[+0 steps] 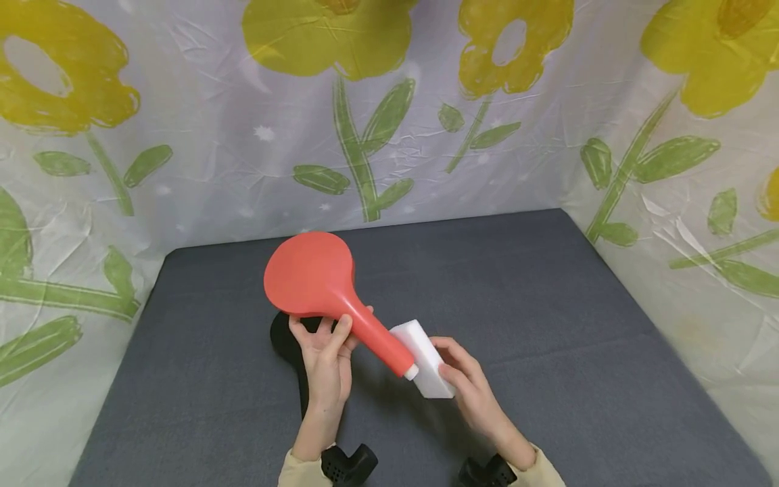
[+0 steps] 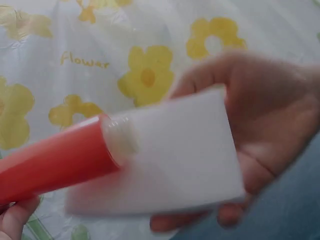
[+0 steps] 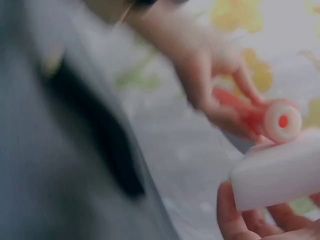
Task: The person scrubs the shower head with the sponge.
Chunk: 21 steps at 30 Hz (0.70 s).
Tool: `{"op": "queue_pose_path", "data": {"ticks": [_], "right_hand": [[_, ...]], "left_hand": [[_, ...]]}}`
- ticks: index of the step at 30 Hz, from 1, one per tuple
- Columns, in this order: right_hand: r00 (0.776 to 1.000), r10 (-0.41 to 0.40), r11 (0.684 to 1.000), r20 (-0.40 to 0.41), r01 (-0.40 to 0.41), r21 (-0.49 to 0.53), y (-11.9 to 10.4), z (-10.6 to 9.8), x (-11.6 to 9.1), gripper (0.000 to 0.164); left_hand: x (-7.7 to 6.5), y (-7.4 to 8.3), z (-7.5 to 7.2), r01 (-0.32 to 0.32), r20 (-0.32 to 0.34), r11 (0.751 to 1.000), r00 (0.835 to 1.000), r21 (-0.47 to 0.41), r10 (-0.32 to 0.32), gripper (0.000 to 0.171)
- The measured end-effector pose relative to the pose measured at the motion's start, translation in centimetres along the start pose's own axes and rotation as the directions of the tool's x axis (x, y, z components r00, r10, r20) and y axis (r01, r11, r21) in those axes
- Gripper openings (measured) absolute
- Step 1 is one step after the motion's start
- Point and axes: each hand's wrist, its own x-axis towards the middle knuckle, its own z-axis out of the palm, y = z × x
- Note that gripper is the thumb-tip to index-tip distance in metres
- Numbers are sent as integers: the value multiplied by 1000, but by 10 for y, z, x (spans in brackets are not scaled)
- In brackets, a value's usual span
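A red paddle (image 1: 310,274) with a rounded head and a white-tipped handle is raised above the table. My left hand (image 1: 328,358) holds it at the neck, thumb on the near side and fingers underneath. In my right hand (image 1: 471,382) is a white sponge block (image 1: 422,358), gripped by its outer side. The sponge is right at the handle's end, and in the left wrist view the pale handle tip (image 2: 121,136) overlaps its broad face. The right wrist view shows a round hole in that tip. Below my left hand lies a black paddle (image 1: 286,338), partly hidden by the hand and forearm.
Dark grey cloth covers the table (image 1: 548,291). A pale curtain (image 1: 213,135) with yellow flowers and green stems hangs along its back and sides. A black wrist camera (image 1: 349,465) sits on my left wrist, with another (image 1: 487,471) on the right.
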Motion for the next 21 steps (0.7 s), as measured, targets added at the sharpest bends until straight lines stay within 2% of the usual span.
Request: {"op": "queue_pose_path", "data": {"ticks": [1,2,3,5,7,10,11,13,15,16,17,19,20,21], "right_hand": [[996,89,989,5,-89,117,2,0,-2,30],[985,169,959,19,-169,229,4,1,-3,31],[972,229,914,47,-231,334,6,2,-4,32],[944,307,804,117,-323,498,9,3,-6,35],[927,325,701,186,-368,611,12,4,-7,37],[912,304,583,275,-407,704,13,3,-9,40],[908,297,556,295,-416,720,13,2,-10,41],[907,288,530,308,-419,737,12,0,-11,41],[911,305,545,276,-405,734,10,-1,-12,39],[914,327,580,240,-394,713,8,-2,-12,38],[919,347,635,185,-375,675,6,-2,-13,36],[936,352,793,23,-311,524,2,0,-12,31],[952,302,879,-45,-260,400,0,1,-12,29],[970,223,952,-98,-195,236,-1,1,-11,27]], "left_hand": [[0,-1,0,-2,5,1000,1000,-10,2,68],[0,-2,1,-4,7,1000,1000,-15,5,67],[0,-2,1,-12,11,1000,1000,-23,12,67],[0,-4,0,-26,10,999,1000,-30,27,67],[0,-5,-1,-42,-4,999,999,-32,42,68],[0,-7,-4,-74,-30,997,997,-24,73,68],[0,-7,-5,-87,-37,996,996,-18,86,68],[1,-7,-7,-121,-46,992,992,-17,120,69],[2,-8,-8,-153,-51,988,987,-13,152,70],[2,-8,-8,-166,-55,986,985,-14,165,71],[2,-8,-8,-176,-59,984,983,-17,175,72],[2,-10,-9,-187,-66,982,980,-13,186,75],[2,-13,-14,-191,-60,982,980,-6,190,76],[2,-15,-15,-193,-61,981,979,5,193,78]]}}
